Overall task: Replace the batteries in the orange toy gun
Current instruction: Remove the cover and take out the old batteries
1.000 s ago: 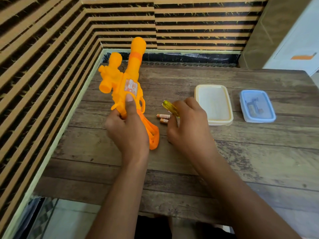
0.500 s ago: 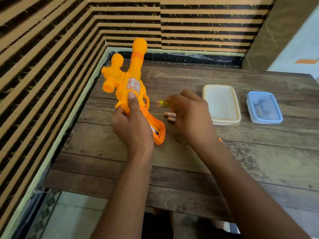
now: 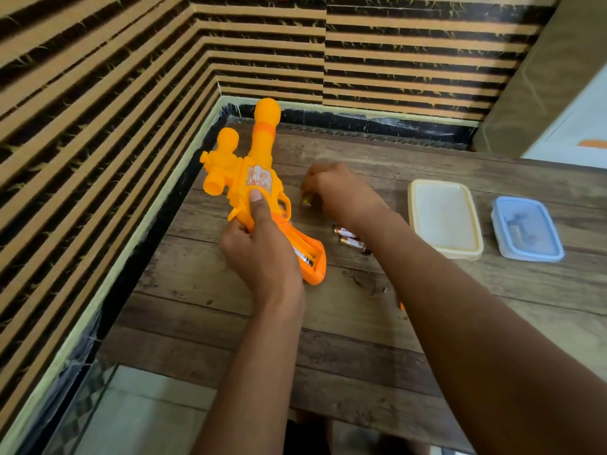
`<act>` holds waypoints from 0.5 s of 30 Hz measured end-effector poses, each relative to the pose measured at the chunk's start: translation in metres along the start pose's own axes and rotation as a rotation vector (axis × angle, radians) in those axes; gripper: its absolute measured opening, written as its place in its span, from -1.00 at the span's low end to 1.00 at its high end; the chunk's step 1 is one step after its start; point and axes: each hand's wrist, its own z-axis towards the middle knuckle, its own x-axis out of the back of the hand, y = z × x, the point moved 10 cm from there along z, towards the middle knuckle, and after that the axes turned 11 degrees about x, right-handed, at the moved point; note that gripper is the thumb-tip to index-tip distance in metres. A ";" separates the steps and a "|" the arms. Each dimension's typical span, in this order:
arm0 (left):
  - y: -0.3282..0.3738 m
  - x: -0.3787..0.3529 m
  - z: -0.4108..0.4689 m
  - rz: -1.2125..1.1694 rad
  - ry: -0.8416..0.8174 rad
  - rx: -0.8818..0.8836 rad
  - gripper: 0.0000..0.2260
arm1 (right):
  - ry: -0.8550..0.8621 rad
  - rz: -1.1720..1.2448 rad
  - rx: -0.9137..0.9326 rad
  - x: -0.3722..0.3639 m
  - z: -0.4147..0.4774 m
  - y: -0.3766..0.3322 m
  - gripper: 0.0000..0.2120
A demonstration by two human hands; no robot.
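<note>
Your left hand (image 3: 262,254) grips the gun (image 3: 259,178) by its handle at the table's (image 3: 328,339) left side, barrel toward twelve o'clock. At its three o'clock your right hand (image 3: 338,192) curls round a yellow tool (image 3: 307,201). Two batteries (image 3: 349,239) lie at that hand's six o'clock.

Weathered wooden table (image 3: 361,339) in a corner of striped tan-and-black walls (image 3: 98,93); pale floor (image 3: 147,415) below

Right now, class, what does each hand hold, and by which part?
The left hand grips the orange toy gun by its handle. The right hand curls round a small yellowish object; which part is hidden.
</note>
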 end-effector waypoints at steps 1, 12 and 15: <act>-0.001 0.000 0.000 0.002 -0.002 0.004 -0.83 | 0.010 -0.009 0.017 0.000 0.000 -0.002 -0.68; 0.005 -0.025 -0.009 -0.116 -0.233 -0.044 -0.89 | 0.645 0.521 -0.312 0.054 -0.112 -0.026 -0.85; 0.008 -0.035 -0.019 -0.146 -0.343 -0.097 -0.89 | 0.628 0.755 -0.381 0.036 -0.133 -0.034 -0.78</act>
